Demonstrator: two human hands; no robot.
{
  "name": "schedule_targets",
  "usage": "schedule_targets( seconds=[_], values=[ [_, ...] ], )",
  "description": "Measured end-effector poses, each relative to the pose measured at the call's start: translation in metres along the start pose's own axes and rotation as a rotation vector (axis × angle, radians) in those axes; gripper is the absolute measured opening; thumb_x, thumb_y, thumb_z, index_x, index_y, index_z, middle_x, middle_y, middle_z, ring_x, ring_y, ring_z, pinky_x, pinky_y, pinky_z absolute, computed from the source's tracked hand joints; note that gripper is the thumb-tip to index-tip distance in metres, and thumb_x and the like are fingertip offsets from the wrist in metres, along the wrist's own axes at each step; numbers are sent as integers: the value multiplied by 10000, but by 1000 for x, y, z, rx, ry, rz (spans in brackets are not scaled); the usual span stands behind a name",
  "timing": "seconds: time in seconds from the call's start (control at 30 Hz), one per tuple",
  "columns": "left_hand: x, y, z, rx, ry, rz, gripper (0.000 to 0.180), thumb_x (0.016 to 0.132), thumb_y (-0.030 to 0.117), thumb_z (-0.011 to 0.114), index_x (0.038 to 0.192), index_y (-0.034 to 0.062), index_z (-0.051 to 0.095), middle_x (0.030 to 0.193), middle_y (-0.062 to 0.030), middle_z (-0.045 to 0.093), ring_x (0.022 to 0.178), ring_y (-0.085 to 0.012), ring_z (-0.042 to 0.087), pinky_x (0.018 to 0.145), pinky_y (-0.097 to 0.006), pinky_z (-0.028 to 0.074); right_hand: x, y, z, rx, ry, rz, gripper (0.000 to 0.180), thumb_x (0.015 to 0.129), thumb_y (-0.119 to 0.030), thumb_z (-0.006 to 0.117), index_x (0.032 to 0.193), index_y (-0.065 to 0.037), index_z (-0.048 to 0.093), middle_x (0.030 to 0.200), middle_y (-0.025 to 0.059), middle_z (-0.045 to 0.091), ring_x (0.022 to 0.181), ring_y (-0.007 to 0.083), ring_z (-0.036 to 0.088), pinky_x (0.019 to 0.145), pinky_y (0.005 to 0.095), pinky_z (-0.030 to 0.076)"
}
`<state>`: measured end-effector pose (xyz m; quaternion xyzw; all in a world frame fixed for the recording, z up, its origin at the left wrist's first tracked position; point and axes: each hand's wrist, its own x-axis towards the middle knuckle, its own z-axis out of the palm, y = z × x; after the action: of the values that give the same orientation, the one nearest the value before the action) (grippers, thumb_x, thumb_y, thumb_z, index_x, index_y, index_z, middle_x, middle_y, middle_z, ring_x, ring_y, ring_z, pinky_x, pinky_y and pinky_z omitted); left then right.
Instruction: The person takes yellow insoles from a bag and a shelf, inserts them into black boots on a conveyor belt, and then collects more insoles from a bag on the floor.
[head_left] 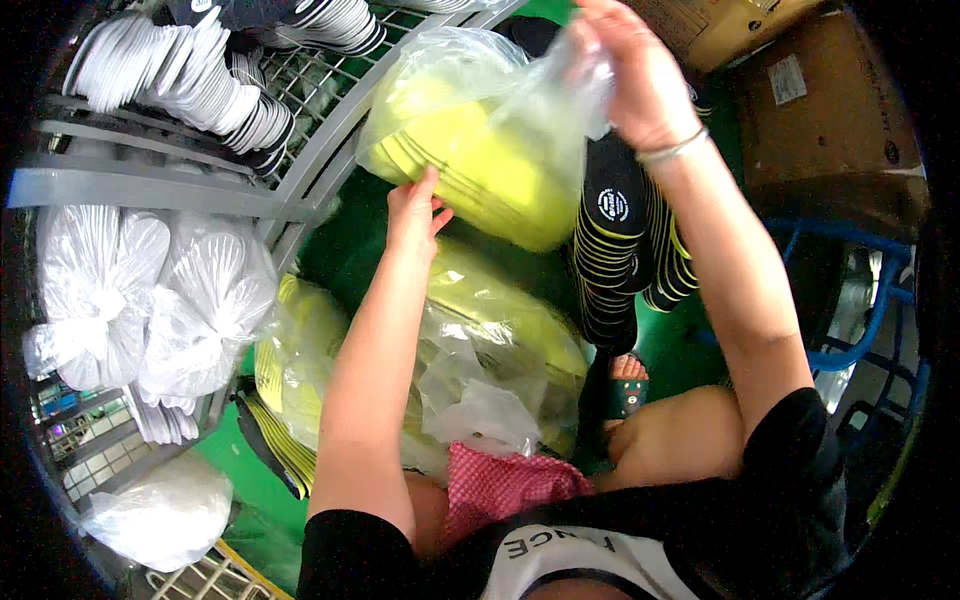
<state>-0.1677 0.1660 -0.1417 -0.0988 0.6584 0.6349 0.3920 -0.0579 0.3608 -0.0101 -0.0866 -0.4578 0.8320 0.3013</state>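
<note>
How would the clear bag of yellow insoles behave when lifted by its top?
The bag probably sags: its thin film bunches and stretches where the right hand pinches it. It likely feels slippery, since the plastic looks glossy. The insoles look thin and stacked, so probably light and bendy; the left hand at the underside suggests the load needs steadying.

Clear plastic bag (480, 120) full of yellow insoles (490, 170), stacked flat against each other with thin dark edge lines showing. Bag held up in the air, tilted, above more bagged yellow stacks. Its top is bunched and crumpled at upper right; bottom bulges lower left. Film is glossy and wrinkled, and the insoles show through clearly.
</note>
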Motion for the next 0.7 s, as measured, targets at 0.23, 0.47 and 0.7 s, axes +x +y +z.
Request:
schedule_targets(
  seconds=[0.23, 0.47, 0.7],
  values=[
    [-58, 107, -12, -62, -312, 498, 700, 813, 533, 372, 1276, 30, 219, 1256, -150, 335, 1126, -247, 372, 914, -389, 320, -111, 80, 117, -823, -863, 72, 222, 735, -76, 458, 953, -122, 451, 789, 116, 550, 700, 317, 548, 596, 398, 436],
    [-73, 32, -14, 1608, -431, 540, 378, 694, 155, 536, 1070, 120, 512, 1067, -144, 508, 954, -313, 503, 769, -401, 425, -127, 71, 117, -856, -1057, 2, 289, 703, -97, 496, 989, -104, 449, 711, 126, 546, 704, 331, 540, 586, 435, 417],
    [-47, 74, -122, 1477, -473, 252, 216, 672, 39, 511, 860, 50, 618, 802, -167, 598, 727, -292, 576, 672, -331, 438, -86, 80, 65, -1641, -336, -234, 685, 683, -324, 620, 1234, -61, 308, 1254, 224, 293, 1181, 370, 269, 949, 500, 219]
  ],
)
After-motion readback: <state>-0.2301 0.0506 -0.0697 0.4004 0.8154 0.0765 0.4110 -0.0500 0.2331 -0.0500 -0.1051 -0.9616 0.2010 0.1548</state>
